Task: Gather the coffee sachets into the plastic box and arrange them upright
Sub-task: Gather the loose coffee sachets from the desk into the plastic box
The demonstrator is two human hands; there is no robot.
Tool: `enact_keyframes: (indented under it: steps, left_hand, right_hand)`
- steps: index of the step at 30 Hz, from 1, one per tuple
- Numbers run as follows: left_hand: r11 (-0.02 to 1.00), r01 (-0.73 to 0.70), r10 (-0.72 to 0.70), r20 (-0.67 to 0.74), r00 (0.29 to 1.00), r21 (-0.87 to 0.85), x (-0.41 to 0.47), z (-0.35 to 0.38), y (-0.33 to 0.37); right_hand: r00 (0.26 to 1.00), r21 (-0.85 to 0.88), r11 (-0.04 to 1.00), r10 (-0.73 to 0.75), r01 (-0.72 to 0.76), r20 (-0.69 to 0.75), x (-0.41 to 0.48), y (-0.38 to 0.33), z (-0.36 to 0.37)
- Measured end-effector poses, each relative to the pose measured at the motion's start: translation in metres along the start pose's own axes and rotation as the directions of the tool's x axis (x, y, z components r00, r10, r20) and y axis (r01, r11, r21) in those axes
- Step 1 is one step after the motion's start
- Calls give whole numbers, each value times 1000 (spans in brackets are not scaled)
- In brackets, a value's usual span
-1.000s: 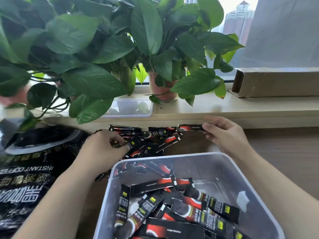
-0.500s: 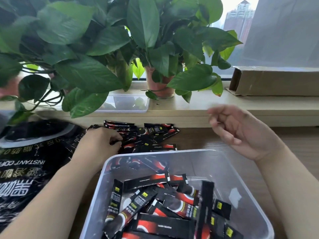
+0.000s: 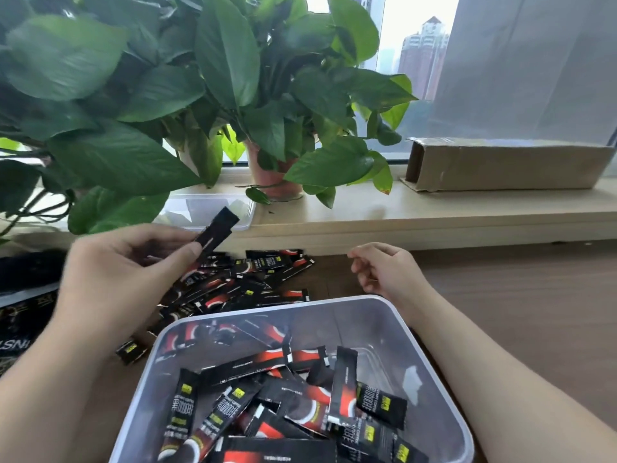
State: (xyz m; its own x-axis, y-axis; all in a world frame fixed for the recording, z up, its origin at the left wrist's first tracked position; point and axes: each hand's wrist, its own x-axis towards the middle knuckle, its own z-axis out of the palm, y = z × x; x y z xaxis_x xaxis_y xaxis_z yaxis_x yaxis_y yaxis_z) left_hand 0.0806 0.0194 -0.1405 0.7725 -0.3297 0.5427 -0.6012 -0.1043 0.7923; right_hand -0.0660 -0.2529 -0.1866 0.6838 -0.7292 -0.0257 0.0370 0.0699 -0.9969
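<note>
Head view: two bare forearms reach over a wooden surface [image 3: 500, 295] toward a windowsill [image 3: 434, 212].
Left hand [image 3: 133, 262]: raised above the loose pile; thumb and fingers [image 3: 167, 233] pinch the lower end of one sachet.
Held sachet [image 3: 217, 233]: black, tilted up and to the right, clear of the surface, in front of the sill edge.
Right hand [image 3: 384, 272]: just beyond the far right corner of the plastic box; fingers loosely curled, holding nothing.
Plastic box [image 3: 394, 315]: translucent, open-topped, nearest the camera, between the two forearms.
Boxed sachets [image 3: 283, 406]: many, black and red, lying flat and crossed over one another.
Leaning sachet [image 3: 344, 385]: inside the box, right of centre, standing close to upright.
Loose pile [image 3: 253, 282]: overlapping sachets flat on the surface, between the box's far rim and the sill.
Stray sachet [image 3: 132, 351]: on the surface just beside the box's left wall.
Black bag [image 3: 23, 315]: printed, flat on the surface at far left.
Sill items: potted plant [image 3: 200, 95], clear tray [image 3: 207, 212], cardboard carton [image 3: 507, 165] on its side, open end facing left.
</note>
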Motion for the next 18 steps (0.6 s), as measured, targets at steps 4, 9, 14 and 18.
enact_keyframes:
  steps: [4, 9, 14, 18]
  left_hand:
    - [942, 18, 40, 166, 985, -336, -10, -4, 24]
    - [894, 14, 195, 418, 887, -448, -25, -1, 34]
    - [952, 47, 69, 359, 931, -304, -18, 1, 29]
    - [893, 18, -69, 98, 993, 450, -2, -1, 5]
  right_hand:
    - [1000, -89, 996, -12, 12, 5, 2, 2, 2]
    - [1000, -113, 993, -17, 19, 18, 2, 3, 3]
    - [997, -203, 977, -73, 72, -1, 1, 6, 8]
    - [964, -434, 863, -260, 259, 58, 1, 14, 13]
